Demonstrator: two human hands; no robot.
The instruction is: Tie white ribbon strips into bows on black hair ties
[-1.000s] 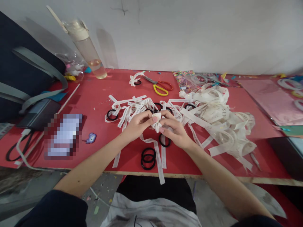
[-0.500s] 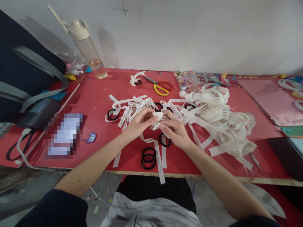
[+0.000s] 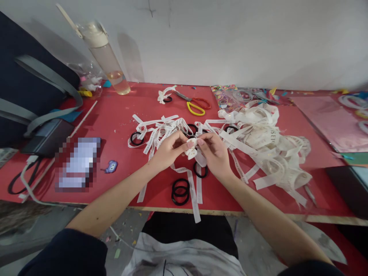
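Observation:
Between my two hands, just above the red table, is a small gathered bow of white ribbon [image 3: 191, 152]. My left hand [image 3: 171, 148] pinches it from the left with thumb and fingers. From the right, my right hand [image 3: 214, 153] pinches the ribbon too, and a short loose end hangs below its fingers. Behind the hands lie tangled printed white ribbons [image 3: 155, 134] with black hair ties [image 3: 137, 138] among them. Below the hands, stacked black hair ties [image 3: 180, 191] rest near the table's front edge, beside hanging ribbon tails [image 3: 193, 195].
Scissors [image 3: 195, 107] with red and yellow handles lie behind, next to a finished-looking bow [image 3: 162, 96]. A heap of wide ribbon [image 3: 267, 142] spreads at right. At left are a phone [image 3: 77, 163], a power bank [image 3: 46, 138] and a water bottle [image 3: 110, 61].
My right hand has turned and its fingers have closed higher on the ribbon. The bow shows more openly, with an end hanging below. My left hand stays nearly in place.

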